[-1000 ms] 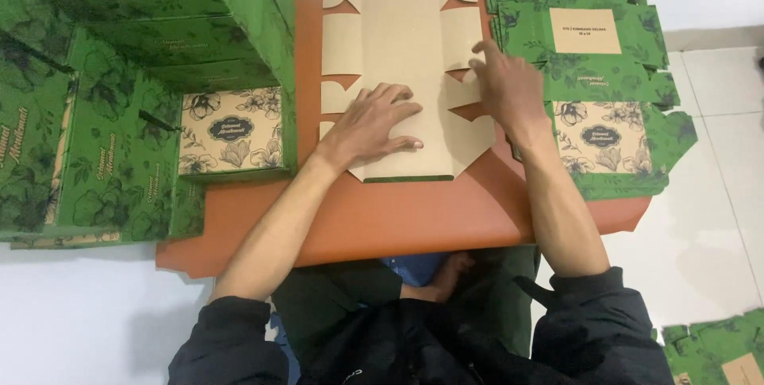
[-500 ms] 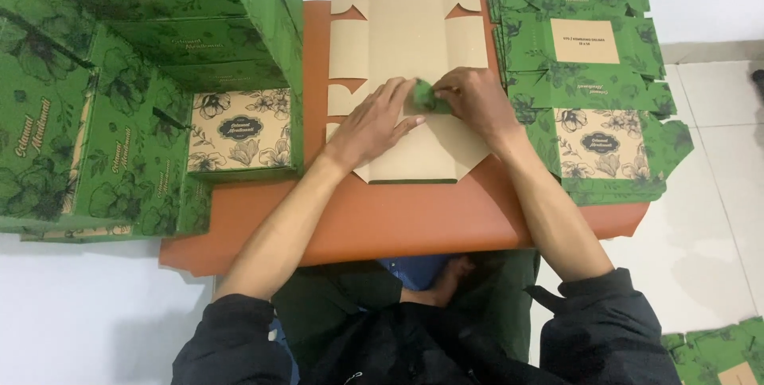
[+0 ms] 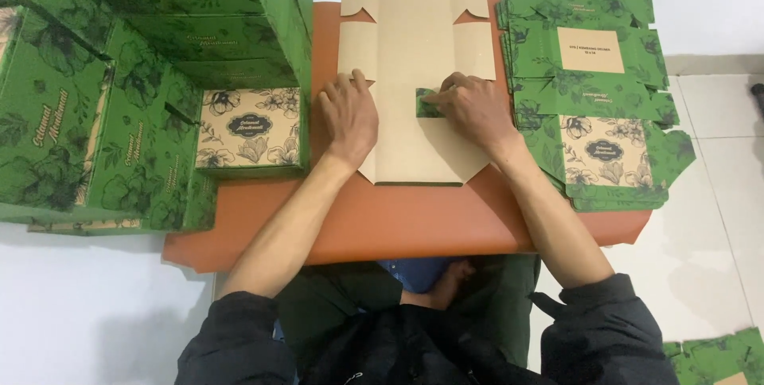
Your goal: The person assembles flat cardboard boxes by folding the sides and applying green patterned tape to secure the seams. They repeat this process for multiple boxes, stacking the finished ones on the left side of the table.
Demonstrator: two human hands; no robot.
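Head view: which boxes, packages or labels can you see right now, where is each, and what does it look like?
Flat box blank: table centre, kraft brown, under left hand and right hand.
Stack of flat blanks: right, green floral, tan label panels.
Assembled boxes: left, green floral.
Beige floral box face: left of centre, dark oval label.

Both arms extend forward from dark sleeves pushed up to the elbows, forearms bare and converging slightly toward the centre. The left hand [image 3: 348,117] lies palm down, fingers [image 3: 341,85] straight and together, pointing away from the body, thumb tucked alongside. The right hand [image 3: 471,108] sits level with it and near it, wrist angled inward, knuckles raised, fingers [image 3: 436,97] curled toward the left hand, tips pinched against the thumb.
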